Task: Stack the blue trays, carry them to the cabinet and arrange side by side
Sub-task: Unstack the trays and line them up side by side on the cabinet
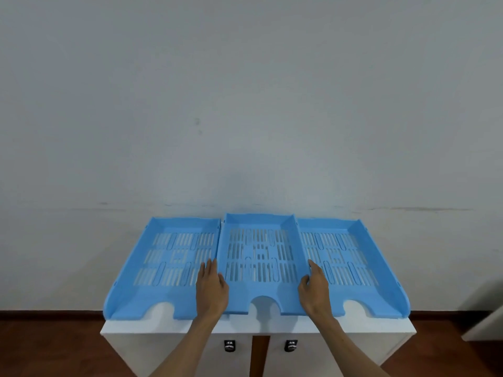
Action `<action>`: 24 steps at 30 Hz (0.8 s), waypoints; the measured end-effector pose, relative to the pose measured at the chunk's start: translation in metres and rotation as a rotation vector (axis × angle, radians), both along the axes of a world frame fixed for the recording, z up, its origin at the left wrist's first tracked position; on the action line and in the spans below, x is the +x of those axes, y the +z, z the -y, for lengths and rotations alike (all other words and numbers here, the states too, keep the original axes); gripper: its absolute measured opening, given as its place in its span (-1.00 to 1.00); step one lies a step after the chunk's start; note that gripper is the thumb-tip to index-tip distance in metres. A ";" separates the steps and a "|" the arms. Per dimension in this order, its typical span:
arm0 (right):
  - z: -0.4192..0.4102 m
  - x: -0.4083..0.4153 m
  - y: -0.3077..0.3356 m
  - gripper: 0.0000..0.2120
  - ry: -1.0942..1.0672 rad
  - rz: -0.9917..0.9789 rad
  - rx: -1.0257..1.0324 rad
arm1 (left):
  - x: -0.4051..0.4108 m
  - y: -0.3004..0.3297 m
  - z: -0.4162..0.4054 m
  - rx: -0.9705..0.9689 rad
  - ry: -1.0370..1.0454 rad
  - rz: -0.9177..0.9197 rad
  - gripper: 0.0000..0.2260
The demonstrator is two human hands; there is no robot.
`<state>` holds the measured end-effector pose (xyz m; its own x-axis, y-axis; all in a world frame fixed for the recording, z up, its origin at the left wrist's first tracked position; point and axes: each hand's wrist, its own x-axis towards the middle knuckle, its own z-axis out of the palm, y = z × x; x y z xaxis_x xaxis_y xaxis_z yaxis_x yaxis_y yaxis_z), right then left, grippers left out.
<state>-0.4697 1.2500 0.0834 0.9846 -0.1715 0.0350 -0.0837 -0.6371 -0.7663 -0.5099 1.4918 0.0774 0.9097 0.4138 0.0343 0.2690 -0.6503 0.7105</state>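
Three blue trays in a row on the white cabinet (pixel 381 326) top, all with notched fronts toward the near edge, backs toward the wall (pixel 245 104).

Left tray (pixel 136 273): at the left edge, front overhanging the near edge slightly. Its right wall touches or sits just beside the middle tray.

Middle tray (pixel 262 257): centred, set a bit further back than the other two, its side walls overlapping the inner walls of its neighbours. Can't tell if it's fully down on the top or slightly lifted.

Right tray (pixel 381 262): at the right edge, front corner reaching the near right corner of the cabinet top.

Left hand (pixel 211 287): on the left wall of the middle tray near its front, fingers (pixel 209 268) extended along the seam with the left tray, thumb on the middle tray's side. Grip loose, mostly open, pressed against the wall rather than closed round it.

Right hand (pixel 315 289): mirrored on the middle tray's right wall near the front, index finger pointing along the seam with the right tray, thumb curled over the wall onto the tray floor. Light pinch on the wall; how firm, can't tell.

Both forearms come in from the bottom edge of the view. Below the top: two cabinet doors, each with a small dark lock (pixel 230 345), narrow gap between them. Wood floor (pixel 49 349) either side.
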 end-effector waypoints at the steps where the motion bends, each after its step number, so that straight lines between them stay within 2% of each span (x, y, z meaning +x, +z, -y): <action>1: 0.001 -0.001 -0.002 -0.54 0.008 0.004 -0.017 | 0.000 -0.005 0.001 0.008 -0.003 -0.008 -0.56; 7: 0.000 -0.006 -0.017 -0.59 0.044 -0.017 -0.021 | -0.009 -0.020 0.009 -0.133 0.029 0.016 -0.53; 10: -0.003 -0.008 -0.022 -0.50 0.047 -0.020 -0.016 | -0.012 -0.020 0.007 -0.141 0.033 0.016 -0.52; 15: -0.004 -0.008 -0.023 -0.37 0.099 -0.032 -0.073 | -0.014 -0.028 0.001 -0.056 -0.033 -0.018 -0.47; 19: 0.006 -0.008 -0.029 -0.26 0.187 -0.039 -0.194 | -0.016 -0.037 -0.010 0.001 -0.090 -0.037 -0.46; 24: 0.015 -0.013 -0.035 -0.16 0.271 -0.009 -0.298 | -0.029 -0.037 -0.015 0.134 -0.190 0.030 -0.34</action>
